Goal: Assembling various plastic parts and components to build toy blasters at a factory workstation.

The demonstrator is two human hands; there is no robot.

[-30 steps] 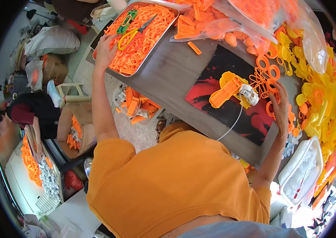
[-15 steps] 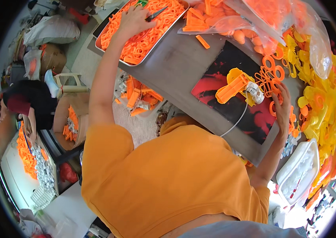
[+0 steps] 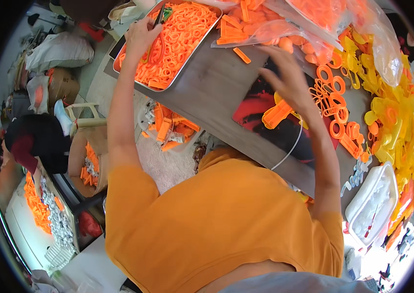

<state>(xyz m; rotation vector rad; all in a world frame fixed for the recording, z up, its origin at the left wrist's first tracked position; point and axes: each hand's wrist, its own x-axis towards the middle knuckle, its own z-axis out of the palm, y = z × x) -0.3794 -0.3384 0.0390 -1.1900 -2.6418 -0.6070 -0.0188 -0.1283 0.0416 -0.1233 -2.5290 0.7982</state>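
I'm pinching red/yellow-handled metal scissors (image 3: 159, 15) w/ L fingers (image 3: 154, 31), R fingers (image 3: 276, 54) hovering spread, boxy orange-yellow plastic pc (image 3: 276, 115) lying prob unfinished.

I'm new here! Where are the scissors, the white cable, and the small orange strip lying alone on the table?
Scissors (image 3: 158, 16): head view, on the dark blades.
White cable (image 3: 298, 139): head view, on its curved middle stretch.
Small orange strip (image 3: 241, 55): head view, on its middle.

The person wears a plain mustard-orange top (image 3: 226, 210) with loose short sleeves (image 3: 131, 190), forearms and fingers (image 3: 156, 31) bare.
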